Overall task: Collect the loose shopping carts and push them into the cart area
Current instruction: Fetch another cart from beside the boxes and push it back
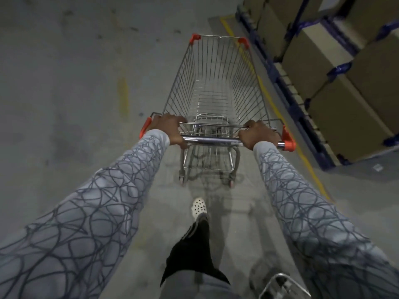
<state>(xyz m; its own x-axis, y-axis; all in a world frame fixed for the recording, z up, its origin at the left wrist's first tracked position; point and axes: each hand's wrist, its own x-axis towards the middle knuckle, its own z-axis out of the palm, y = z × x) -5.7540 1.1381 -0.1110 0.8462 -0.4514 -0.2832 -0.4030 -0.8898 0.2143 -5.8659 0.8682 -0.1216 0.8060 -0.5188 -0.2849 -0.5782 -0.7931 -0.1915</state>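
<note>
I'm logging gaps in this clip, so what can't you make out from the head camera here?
- Head view: front wheels of the shopping cart, hidden under its basket.
- Head view: metal frame at bottom right, cut off by the edge; unidentifiable.
- Head view: cardboard boxes, blurred; labels unreadable.

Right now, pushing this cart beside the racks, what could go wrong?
The cart has its front right corner near the yellow line, close to the blue rack; drifting right could clip it. Your shoe is just behind the rear wheels and might kick one.
</note>
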